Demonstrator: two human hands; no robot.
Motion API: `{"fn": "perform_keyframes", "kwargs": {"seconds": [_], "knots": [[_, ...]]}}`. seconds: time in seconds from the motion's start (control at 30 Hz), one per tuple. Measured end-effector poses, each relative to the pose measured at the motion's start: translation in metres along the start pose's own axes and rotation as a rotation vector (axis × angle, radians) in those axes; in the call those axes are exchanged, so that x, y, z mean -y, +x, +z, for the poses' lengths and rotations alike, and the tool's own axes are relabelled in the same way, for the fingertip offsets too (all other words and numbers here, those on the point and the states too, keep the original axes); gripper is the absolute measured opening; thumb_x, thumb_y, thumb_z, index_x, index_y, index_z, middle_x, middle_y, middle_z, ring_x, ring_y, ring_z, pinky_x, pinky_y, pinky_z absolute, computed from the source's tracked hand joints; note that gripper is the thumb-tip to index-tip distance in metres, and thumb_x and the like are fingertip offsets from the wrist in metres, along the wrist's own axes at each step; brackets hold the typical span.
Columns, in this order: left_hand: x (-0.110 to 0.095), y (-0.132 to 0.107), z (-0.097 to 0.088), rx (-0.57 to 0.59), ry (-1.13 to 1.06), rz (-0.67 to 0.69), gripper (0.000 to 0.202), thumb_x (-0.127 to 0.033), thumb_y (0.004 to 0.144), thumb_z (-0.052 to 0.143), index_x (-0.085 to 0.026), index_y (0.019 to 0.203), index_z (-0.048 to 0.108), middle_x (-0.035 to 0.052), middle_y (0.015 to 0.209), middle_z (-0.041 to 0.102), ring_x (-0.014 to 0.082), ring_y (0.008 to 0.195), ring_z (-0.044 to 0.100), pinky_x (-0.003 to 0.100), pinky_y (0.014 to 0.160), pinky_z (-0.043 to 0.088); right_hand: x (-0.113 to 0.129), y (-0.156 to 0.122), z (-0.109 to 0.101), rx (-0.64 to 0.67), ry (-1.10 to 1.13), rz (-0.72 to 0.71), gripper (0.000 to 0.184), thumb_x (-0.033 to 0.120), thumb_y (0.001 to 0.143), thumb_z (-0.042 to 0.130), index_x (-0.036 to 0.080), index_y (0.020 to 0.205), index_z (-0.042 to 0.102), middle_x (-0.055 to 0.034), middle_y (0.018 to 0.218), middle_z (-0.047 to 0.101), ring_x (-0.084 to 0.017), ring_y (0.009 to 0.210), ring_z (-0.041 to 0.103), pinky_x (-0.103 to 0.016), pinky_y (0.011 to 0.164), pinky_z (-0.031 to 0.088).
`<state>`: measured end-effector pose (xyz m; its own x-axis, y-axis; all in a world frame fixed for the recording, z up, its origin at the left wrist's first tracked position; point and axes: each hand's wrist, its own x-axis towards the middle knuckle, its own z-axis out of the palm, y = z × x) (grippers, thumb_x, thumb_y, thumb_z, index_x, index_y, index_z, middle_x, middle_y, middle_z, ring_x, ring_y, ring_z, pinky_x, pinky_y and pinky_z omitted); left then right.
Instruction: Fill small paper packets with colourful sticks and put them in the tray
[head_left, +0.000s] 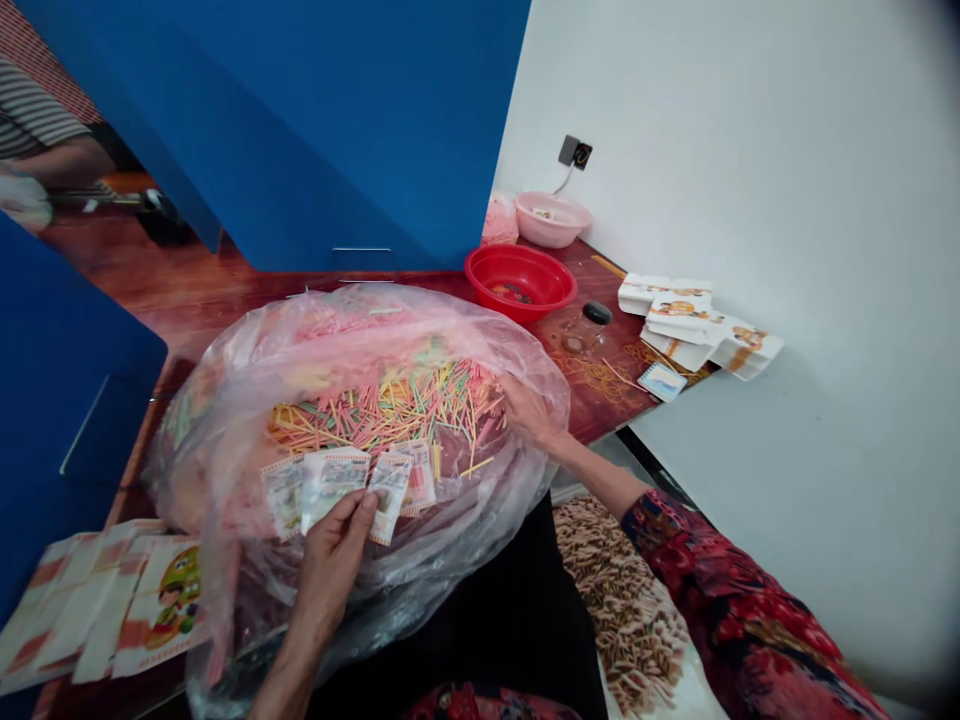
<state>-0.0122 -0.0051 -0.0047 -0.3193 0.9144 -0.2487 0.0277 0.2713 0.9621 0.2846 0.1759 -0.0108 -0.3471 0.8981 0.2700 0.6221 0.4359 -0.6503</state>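
Observation:
A big clear plastic bag (pixel 247 400) lies open on the wooden table (pixel 187 290), filled with thin coloured sticks (pixel 390 405) in pink, yellow, green and orange. My left hand (pixel 330 560) pinches a fan of several small printed packets (pixel 341 485) at the bag's near edge. My right hand (pixel 529 410) reaches into the bag on the right, its fingers curled among the sticks. Whether it holds any of them is hidden.
A red bowl (pixel 521 280) and a pink bowl (pixel 553 217) stand at the back right. White printed boxes (pixel 694 320) lie by the wall, flat cartons (pixel 112 600) at the near left. Blue dividers (pixel 300 130) fence the table. Another person's arm (pixel 52 160) shows far left.

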Motion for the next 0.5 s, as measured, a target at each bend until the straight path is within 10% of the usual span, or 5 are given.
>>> {"fn": "perform_keyframes", "kwargs": {"seconds": [0.2,0.5], "knots": [[0.001,0.002,0.004,-0.041,-0.063,0.009,0.052,-0.067,0.067,0.077,-0.02,0.087,0.078,0.0023,0.079,0.073,0.0195,0.08,0.062,0.025,0.073,0.049,0.057,0.0,0.026,-0.196,0.811,0.301,0.023,0.047,0.087,0.056,0.025,0.089,0.05,0.0036,0.074,0.052,-0.013,0.062,0.051,-0.025,0.06,0.045],[-0.005,-0.001,0.014,-0.035,-0.278,-0.035,0.048,-0.061,0.066,0.084,-0.019,0.089,0.076,0.0013,0.085,0.074,0.0156,0.079,0.064,0.025,0.075,0.05,0.08,-0.017,0.062,0.066,1.247,0.723,0.028,0.026,0.065,0.071,0.022,0.078,0.047,0.0046,0.065,0.056,-0.007,0.049,0.039,-0.018,0.041,0.024]]}}
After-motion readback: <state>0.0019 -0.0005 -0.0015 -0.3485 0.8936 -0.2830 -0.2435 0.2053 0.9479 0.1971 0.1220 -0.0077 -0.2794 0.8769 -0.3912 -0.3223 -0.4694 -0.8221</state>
